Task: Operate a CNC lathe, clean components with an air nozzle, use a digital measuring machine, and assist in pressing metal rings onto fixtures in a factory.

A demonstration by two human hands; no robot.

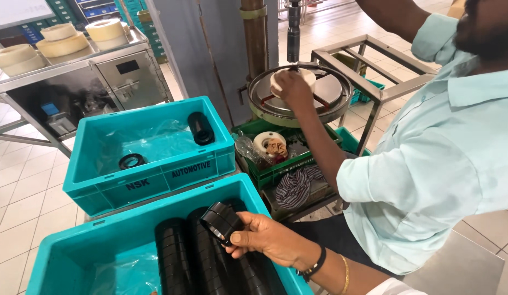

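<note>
The right hand [267, 237] has its grip clamped on a black ring [221, 221], held just above the rows of black rings [210, 262] in the near teal crate [73, 251]. The left hand is out of view. Beside it, a co-worker's hand [292, 87] presses a white disc [306, 76] on a round metal press plate [333, 90].

Far teal crate [155, 175] with two black rings, green crate [275, 172], tape rolls [63, 41] on steel cabinet, co-worker's round press plate [336, 90]
</note>
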